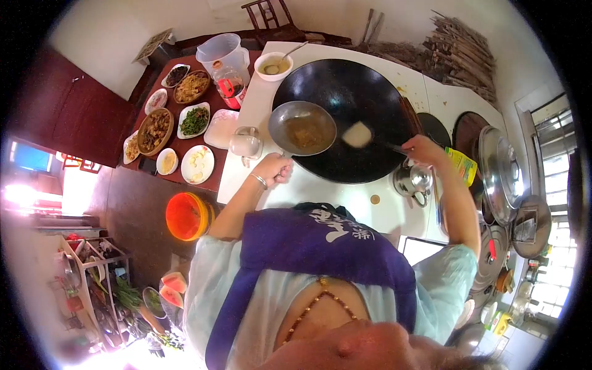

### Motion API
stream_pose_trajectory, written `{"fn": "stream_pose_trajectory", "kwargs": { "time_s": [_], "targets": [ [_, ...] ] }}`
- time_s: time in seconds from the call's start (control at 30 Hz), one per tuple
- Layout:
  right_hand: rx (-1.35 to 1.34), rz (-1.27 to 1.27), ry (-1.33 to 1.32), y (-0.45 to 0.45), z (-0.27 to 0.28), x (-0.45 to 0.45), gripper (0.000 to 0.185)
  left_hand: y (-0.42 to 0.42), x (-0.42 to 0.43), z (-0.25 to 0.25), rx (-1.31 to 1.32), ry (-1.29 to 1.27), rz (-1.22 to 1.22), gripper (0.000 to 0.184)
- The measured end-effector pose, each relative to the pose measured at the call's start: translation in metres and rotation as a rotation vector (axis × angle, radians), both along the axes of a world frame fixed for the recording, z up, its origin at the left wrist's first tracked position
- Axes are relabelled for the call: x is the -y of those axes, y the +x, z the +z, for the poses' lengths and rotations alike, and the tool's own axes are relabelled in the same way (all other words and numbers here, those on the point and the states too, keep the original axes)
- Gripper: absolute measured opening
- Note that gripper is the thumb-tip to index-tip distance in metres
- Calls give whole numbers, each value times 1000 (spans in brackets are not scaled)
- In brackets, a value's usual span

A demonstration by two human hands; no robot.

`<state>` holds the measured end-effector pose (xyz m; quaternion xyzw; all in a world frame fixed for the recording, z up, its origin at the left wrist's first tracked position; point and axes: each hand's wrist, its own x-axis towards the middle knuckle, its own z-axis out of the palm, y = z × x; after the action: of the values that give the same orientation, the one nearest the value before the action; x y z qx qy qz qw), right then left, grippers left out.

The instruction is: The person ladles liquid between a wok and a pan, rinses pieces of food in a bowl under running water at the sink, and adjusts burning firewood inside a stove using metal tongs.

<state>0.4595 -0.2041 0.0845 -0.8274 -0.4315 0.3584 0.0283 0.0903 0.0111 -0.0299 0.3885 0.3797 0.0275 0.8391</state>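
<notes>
My left hand [275,168] is closed around the short visible handle of a round metal scoop [285,112]. Its shallow bowl hangs over the left side of a large black wok [345,80]; something brownish shows inside, and I cannot tell whether the bowl is mesh or solid. My right hand [425,151], at the wok's right rim, grips the dark handle of a spatula [357,134]. The spatula's pale, shiny head is inside the wok, apart from the scoop. A thin film of gloss lies on the wok's wall.
A white bowl with a spoon [271,66] stands behind the wok. To the left, a red table [206,163] carries several dishes of food, a jug [222,52] and an oil bottle [229,86]. A metal pot [412,180] and a large lid [498,172] are at right.
</notes>
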Motion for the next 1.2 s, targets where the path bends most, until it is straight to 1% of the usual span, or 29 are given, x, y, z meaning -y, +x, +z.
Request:
{"fn": "stream_pose_trajectory", "kwargs": {
  "time_s": [0.07,0.1,0.2,0.23,0.3,0.33,0.43,0.47,0.53,0.63,0.73,0.77,0.83,0.93,0.97,1.03,1.1,1.2],
  "targets": [
    [-50,31,-176,-2,53,-5,22,-5,6,10,-16,15,25,20],
    [-75,49,-265,-3,65,-8,20,-7,8,14,-23,21,40,20],
    [-97,24,-246,-6,57,-11,16,-13,9,19,3,30,9,17],
    [-67,43,-184,-6,39,-12,17,-13,8,18,-11,34,4,16],
    [-120,9,-22,-6,-24,-15,20,-13,8,16,-36,40,-3,14],
    [-137,-56,66,-14,-46,-17,24,-12,9,16,-44,40,10,13],
    [-89,-199,258,-45,-103,-32,30,-10,11,19,-65,32,54,11],
    [-149,-270,264,-57,-106,-37,31,-10,11,19,-66,21,66,11],
    [-50,-175,510,-51,-158,-41,32,-9,9,17,-62,8,49,14],
    [24,-126,630,-46,-173,-55,34,-8,5,10,-44,4,3,19],
    [43,-110,656,-39,-162,-70,37,-5,2,8,-25,3,25,19],
    [60,-124,603,-36,-156,-74,37,-3,1,5,-32,5,30,19],
    [95,-151,491,-44,-114,-78,36,2,-2,2,-54,35,36,16],
    [185,-51,526,-48,-73,-64,37,12,-5,7,-69,87,44,13],
    [277,6,517,-49,-63,-56,40,15,-8,5,-58,80,39,13],
    [152,-34,601,-42,-61,-37,38,20,-13,0,-41,62,22,13],
    [389,131,577,-47,-48,-17,38,25,-17,-1,-21,60,5,14],
    [625,199,438,-57,-30,0,39,29,-18,-2,-29,67,13,15]
  ]
}}
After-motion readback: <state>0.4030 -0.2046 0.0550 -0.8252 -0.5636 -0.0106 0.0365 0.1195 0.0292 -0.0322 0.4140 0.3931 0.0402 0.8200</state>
